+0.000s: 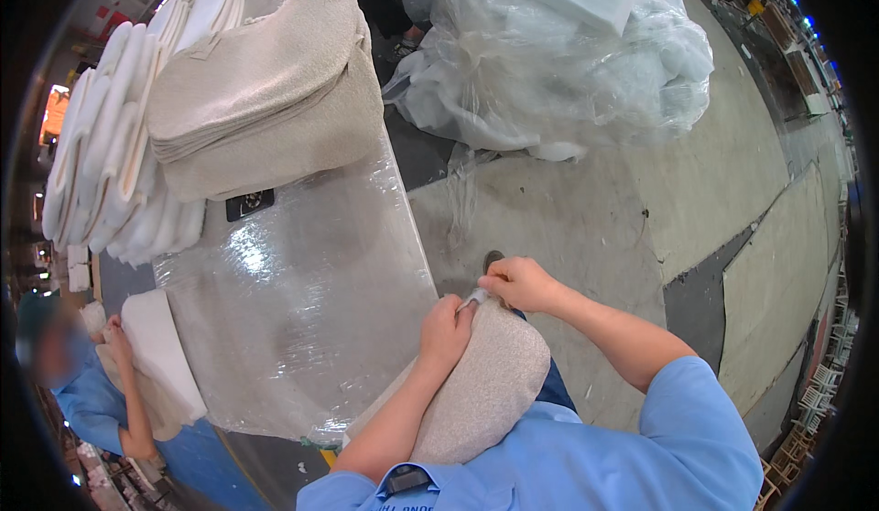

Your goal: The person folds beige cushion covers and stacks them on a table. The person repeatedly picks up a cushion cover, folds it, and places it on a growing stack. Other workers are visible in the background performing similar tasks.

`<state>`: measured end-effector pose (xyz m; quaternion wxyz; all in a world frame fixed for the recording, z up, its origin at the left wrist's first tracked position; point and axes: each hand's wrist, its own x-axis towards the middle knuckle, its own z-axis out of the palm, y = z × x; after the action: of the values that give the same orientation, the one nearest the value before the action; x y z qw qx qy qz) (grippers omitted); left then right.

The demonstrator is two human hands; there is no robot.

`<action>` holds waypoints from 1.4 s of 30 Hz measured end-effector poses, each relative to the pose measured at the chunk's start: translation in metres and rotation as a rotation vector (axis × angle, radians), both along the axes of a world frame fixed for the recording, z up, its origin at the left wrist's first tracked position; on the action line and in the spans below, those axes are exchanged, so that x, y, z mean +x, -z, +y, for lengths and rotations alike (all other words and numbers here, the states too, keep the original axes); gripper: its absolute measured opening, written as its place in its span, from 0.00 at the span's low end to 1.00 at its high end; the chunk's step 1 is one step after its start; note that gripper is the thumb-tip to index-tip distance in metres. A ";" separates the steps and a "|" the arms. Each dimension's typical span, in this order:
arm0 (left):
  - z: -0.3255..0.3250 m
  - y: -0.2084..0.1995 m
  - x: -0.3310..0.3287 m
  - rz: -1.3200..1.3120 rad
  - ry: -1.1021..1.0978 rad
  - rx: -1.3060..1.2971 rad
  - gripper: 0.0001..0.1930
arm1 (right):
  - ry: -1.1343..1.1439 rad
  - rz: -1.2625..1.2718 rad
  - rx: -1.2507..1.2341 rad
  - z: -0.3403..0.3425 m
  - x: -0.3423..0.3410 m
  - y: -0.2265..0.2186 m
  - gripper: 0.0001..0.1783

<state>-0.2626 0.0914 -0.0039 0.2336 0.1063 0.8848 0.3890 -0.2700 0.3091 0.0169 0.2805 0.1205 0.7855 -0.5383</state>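
While your left hand (446,334) and right hand (522,285) pinch its edge, the beige fabric (494,374) lies toward 7 o'clock.

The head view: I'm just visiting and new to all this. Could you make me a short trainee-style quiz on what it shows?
1. True or false: the person's left hand and right hand are both at the same end of the beige fabric piece.

2. Pick one: the small flat thing beside the stack of beige pieces is mostly
A) red
B) black
C) green

3. Fill the gap: the co-worker at the picture's left wears a ____ shirt.

Key: 1. True; 2. B; 3. blue.
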 end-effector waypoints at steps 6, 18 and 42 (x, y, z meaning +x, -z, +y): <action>0.005 -0.001 0.005 0.020 0.009 0.162 0.13 | -0.278 -0.257 -0.047 0.014 -0.016 -0.008 0.19; 0.027 0.008 0.006 -0.037 0.058 0.038 0.18 | 0.059 0.259 0.201 0.004 0.050 0.017 0.10; 0.021 0.013 -0.013 -0.595 -0.012 0.096 0.20 | 0.009 -0.087 -0.195 0.025 0.034 0.055 0.15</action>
<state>-0.2758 0.1127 -0.0170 0.4752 -0.0066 0.7586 0.4457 -0.2358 0.3339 -0.0377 0.3224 0.1194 0.7159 -0.6077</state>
